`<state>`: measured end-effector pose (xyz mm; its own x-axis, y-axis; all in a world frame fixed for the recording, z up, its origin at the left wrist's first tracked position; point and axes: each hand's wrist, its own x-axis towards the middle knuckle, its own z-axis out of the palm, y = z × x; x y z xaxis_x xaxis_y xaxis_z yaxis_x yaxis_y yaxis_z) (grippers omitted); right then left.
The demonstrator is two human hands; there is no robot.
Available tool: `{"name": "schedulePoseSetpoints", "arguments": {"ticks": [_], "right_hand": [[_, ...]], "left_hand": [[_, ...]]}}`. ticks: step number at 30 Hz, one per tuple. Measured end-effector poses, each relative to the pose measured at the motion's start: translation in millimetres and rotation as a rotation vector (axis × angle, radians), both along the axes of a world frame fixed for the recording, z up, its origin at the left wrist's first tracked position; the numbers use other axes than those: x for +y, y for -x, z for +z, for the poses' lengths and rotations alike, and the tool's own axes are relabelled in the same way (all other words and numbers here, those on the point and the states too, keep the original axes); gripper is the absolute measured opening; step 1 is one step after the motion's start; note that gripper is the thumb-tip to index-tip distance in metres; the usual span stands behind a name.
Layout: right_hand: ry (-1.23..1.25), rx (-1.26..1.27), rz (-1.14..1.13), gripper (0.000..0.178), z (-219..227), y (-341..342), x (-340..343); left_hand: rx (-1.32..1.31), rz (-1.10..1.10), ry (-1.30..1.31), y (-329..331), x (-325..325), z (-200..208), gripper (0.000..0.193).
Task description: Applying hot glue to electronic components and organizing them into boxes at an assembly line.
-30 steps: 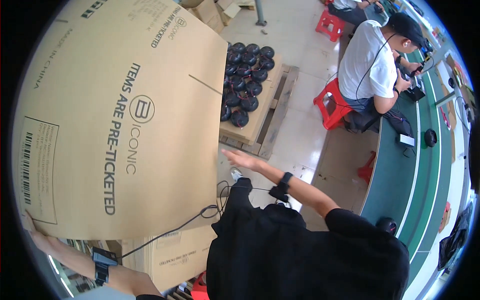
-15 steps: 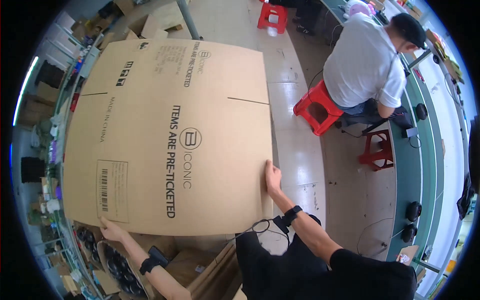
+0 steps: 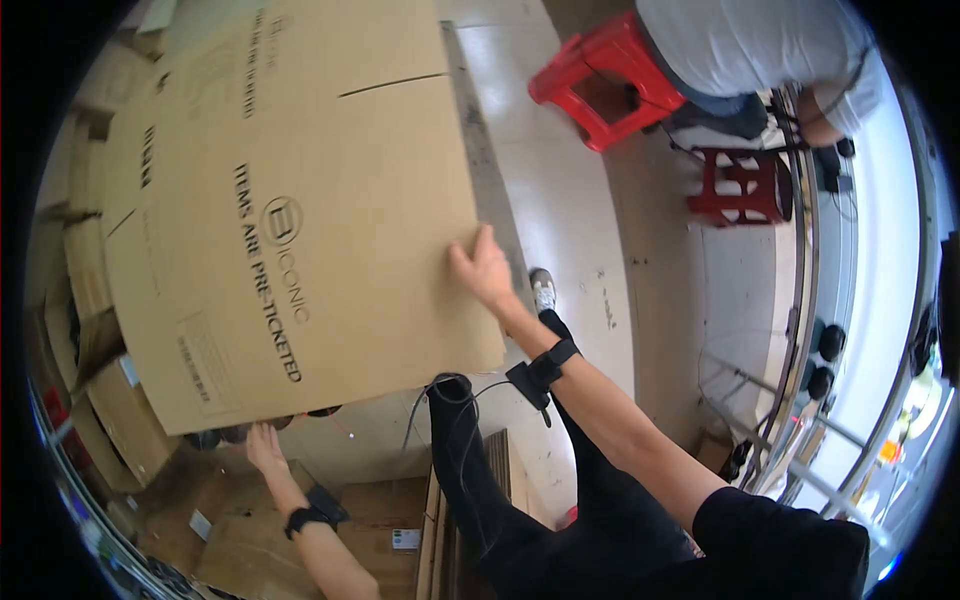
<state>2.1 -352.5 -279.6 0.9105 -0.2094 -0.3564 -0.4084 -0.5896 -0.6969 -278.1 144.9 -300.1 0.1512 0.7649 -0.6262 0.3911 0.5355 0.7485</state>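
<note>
A large flattened brown cardboard box (image 3: 380, 220) with dark print and slots lies in front of me, covering the upper left. My right hand (image 3: 485, 275) is closed on its right edge, the thumb on top and some fingers hidden by the board. At the near edge, my left hand (image 3: 266, 452) has its fingers stretched out, their tips close to the board. Whether they touch it I cannot tell. A black band with a small device sits on each of my wrists, and a dark cable (image 3: 412, 425) hangs near my leg.
Open cardboard boxes (image 3: 130, 420) stand at the left, and more cardboard (image 3: 255, 550) lies below my left hand. Upper right, a person in a white shirt (image 3: 750, 40) sits on a red stool (image 3: 610, 85). A second red stool (image 3: 740, 188) is beside the workbench.
The flattened box has shifted left and away, turning slightly. My right hand has moved left with its edge. My left hand's fingers have straightened at the near edge. The view has tilted downward.
</note>
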Motion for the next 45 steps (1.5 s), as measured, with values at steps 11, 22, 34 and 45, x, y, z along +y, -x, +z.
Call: {"name": "schedulePoseSetpoints", "arguments": {"ticks": [11,22,34,45], "right_hand": [[-0.231,-0.249,-0.25,0.032,7,-11,6],[-0.16,-0.22,-0.04,0.03,2,13,1],[-0.322,0.104,0.223,0.031,4,90,-29],[-0.283,0.064,0.122,0.026,-26,101,-66]], "left_hand": [[0.207,-0.201,0.087,-58,-81,10,0.05],[0.329,0.053,0.189,-20,-93,5,0.034],[0.181,0.027,0.23,3,-51,0,0.035],[0.298,-0.263,0.151,-17,-111,-13,0.049]]}}
